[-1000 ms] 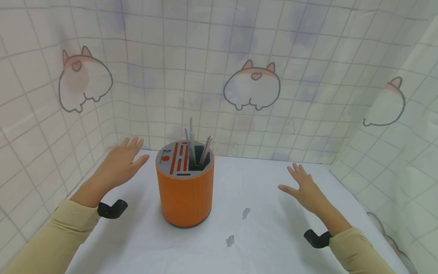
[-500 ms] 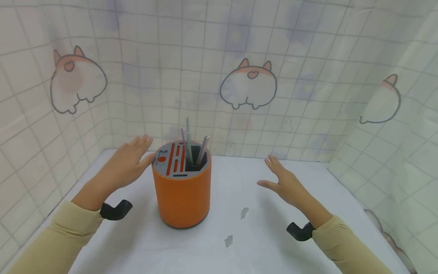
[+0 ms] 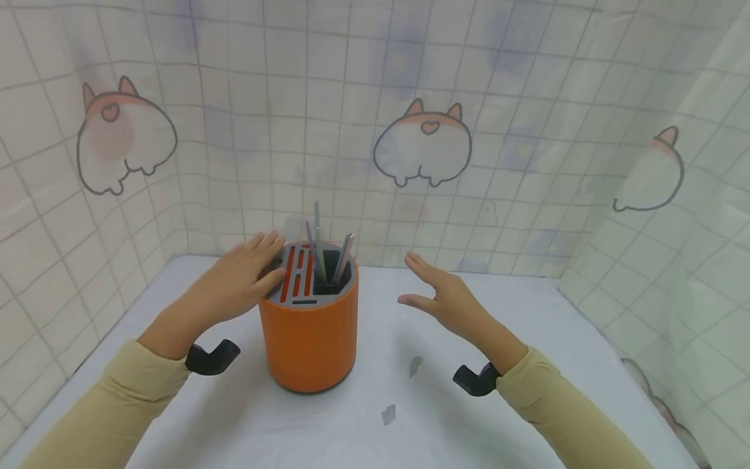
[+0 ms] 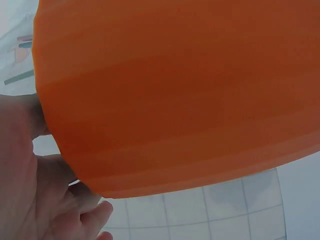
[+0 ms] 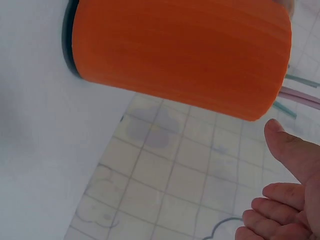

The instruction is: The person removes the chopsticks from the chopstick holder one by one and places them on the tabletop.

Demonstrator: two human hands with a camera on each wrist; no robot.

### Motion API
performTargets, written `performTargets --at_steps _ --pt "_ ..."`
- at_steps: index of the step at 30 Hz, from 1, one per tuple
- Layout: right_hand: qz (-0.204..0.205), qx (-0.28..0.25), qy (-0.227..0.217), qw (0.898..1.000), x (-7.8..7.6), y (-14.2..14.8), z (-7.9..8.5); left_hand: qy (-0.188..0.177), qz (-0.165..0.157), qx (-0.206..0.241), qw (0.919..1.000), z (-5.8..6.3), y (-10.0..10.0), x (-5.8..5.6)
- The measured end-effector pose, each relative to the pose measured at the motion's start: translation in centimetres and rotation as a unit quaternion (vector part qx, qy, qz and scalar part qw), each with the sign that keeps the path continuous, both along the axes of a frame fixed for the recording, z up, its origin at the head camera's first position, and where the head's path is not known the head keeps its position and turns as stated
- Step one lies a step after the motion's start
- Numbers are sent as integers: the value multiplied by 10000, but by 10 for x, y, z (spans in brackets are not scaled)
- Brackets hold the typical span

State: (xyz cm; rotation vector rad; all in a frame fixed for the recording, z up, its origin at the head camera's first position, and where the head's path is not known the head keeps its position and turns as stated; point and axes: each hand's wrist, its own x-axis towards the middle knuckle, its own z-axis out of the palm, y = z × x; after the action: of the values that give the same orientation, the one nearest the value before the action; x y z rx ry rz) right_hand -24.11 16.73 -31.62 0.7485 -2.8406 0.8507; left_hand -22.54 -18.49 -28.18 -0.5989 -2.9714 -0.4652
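Observation:
An orange cylindrical knife block (image 3: 310,352) stands upright on the white table, its grey top cut with red-lined slots and one dark compartment. From that compartment lean several thin straw-like sticks (image 3: 318,241), greenish, purple and pink. My left hand (image 3: 243,277) overlaps the left edge of the top, fingers extended and thumb over the slots. In the left wrist view, the fingers (image 4: 55,175) lie right at the block's rim. To the right of the block, my right hand (image 3: 454,303) hovers apart with thumb and fingers spread, holding nothing. The right wrist view has its thumb (image 5: 287,145) pointing toward the rim.
White table cover (image 3: 375,449) with small grey leaf-like marks (image 3: 389,414) in front of the block. A gridded curtain (image 3: 527,215) with corgi drawings encloses the back and sides. Black wrist devices (image 3: 212,358) sit below both hands.
My left hand has moved right, from beside the block to over its top edge. My right hand has come left toward the block. The block stays in place on the table.

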Motion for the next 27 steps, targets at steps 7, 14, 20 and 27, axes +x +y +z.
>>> performTargets --at_steps 7,14,20,27 --pt "231 -124 53 9996 -2 -22 10 -53 -175 -25 9998 4 8 -1" --pt "274 -321 32 9991 -7 -41 19 -123 -344 15 9993 -2 14 -6" --pt "395 -695 197 9966 -12 -51 21 -200 -307 72 9993 -3 16 -7" --pt "526 -1465 116 9877 -19 -62 19 -274 -562 218 9978 -4 19 -8"
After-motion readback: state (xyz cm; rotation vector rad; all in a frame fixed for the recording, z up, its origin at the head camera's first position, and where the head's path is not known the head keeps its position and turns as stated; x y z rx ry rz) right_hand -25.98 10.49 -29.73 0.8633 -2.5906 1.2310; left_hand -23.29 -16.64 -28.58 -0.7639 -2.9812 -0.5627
